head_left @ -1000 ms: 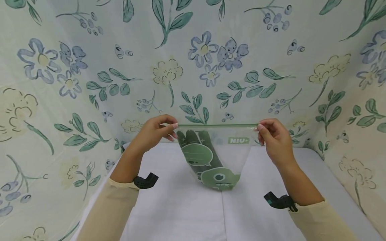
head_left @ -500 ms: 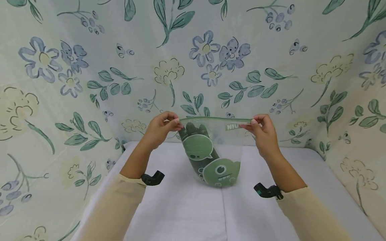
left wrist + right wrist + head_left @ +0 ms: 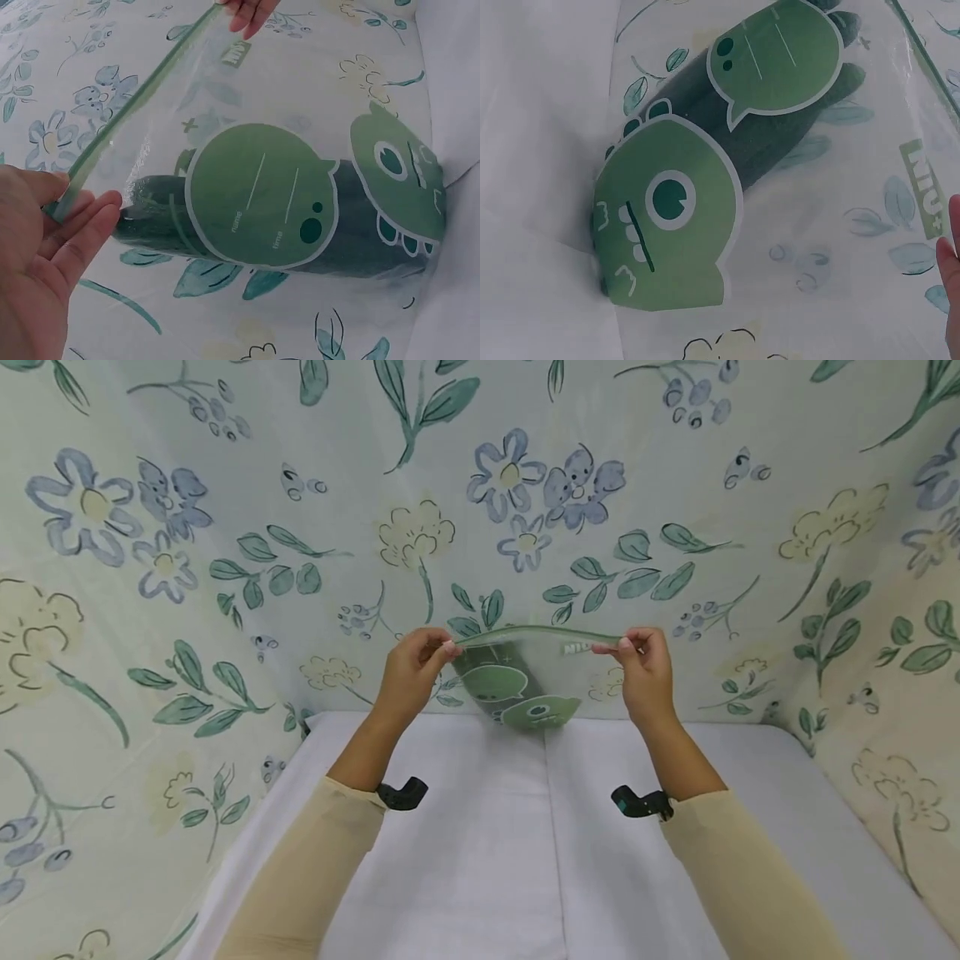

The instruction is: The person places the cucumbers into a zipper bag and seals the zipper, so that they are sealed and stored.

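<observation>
A clear zip bag [image 3: 491, 682] printed with a green cartoon monster hangs from both hands near the back of the table. My left hand [image 3: 414, 667] pinches the left end of its green zip strip [image 3: 124, 116]. At the opposite end, my right hand [image 3: 647, 675] pinches the top edge beside the white-on-green "NIU" label [image 3: 922, 187]. Inside lie several long dark green cucumbers [image 3: 154, 214], slanting down from the left-hand corner, partly hidden behind the print. The strip bows slightly upward between the hands. Whether the bag's bottom touches the table I cannot tell.
A white cloth covers the table [image 3: 465, 860], with a seam down its middle. Floral fabric [image 3: 337, 468] hangs behind the table and along both sides. Each wrist wears a small black camera [image 3: 403, 794].
Both hands have moved up, away from me and closer together, carrying the bag toward the back fabric. The bag now appears foreshortened, and its zip strip has gone from straight to bowed.
</observation>
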`<state>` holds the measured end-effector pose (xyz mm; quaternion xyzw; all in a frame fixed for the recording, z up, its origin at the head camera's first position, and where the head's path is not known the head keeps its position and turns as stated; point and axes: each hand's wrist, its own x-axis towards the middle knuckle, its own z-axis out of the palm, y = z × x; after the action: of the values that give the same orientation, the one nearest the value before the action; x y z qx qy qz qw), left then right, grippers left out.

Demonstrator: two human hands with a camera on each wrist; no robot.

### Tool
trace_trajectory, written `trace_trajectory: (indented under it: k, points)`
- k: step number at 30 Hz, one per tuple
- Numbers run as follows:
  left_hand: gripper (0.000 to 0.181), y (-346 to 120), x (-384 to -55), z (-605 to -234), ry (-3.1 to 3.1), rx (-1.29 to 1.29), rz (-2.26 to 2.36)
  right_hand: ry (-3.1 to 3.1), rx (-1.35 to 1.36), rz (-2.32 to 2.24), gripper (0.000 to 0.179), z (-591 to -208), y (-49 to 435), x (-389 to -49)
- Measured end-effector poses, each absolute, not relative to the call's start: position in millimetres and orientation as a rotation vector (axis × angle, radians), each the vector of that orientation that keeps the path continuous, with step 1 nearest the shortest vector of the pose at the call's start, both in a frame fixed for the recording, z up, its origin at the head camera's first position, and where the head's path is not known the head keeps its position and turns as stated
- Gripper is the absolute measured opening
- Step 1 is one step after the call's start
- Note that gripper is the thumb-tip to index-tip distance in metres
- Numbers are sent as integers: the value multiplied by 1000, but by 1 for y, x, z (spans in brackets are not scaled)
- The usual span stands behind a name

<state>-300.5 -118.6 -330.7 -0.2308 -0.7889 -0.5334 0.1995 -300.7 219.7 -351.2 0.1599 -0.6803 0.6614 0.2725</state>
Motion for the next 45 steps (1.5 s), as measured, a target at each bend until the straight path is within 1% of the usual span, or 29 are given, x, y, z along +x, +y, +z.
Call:
trace_trajectory:
  k: [4, 9, 11, 17, 19, 23, 30, 35, 40, 45]
  points:
    - [28, -129, -292, -335, -2305, -623, -1578, -1922, 422, 1766, 17, -358, 224, -285]
    - [26, -141, -272, -342, -2415, -635, -1677, -1911, 498, 1845, 13, -368, 229, -260]
    - [25, -144, -263, -347, -2434, -657, -1729, -1901, 517, 1886, 13, -374, 231, -250]
    - [21, -149, -238, -369, -2487, -737, -1863, -1970, 500, 1899, 24, -396, 237, -224]
    - [19, -149, -231, -378, -2508, -750, -1898, -1992, 485, 1910, 23, -406, 239, -217]
    - [23, -149, -220, -398, -2560, -762, -1977, -2034, 457, 1917, 22, -425, 242, -203]
    - [25, -142, -210, -431, -2644, -753, -2039, -2112, 396, 1897, 25, -456, 249, -189]
    - [25, -140, -204, -454, -2727, -757, -2038, -2208, 375, 1848, 23, -474, 252, -181]
    - [27, -143, -197, -475, -2788, -751, -2035, -2342, 424, 1743, 17, -487, 255, -172]
    - [19, -145, -197, -493, -2852, -731, -2006, -2480, 486, 1707, 14, -496, 260, -164]
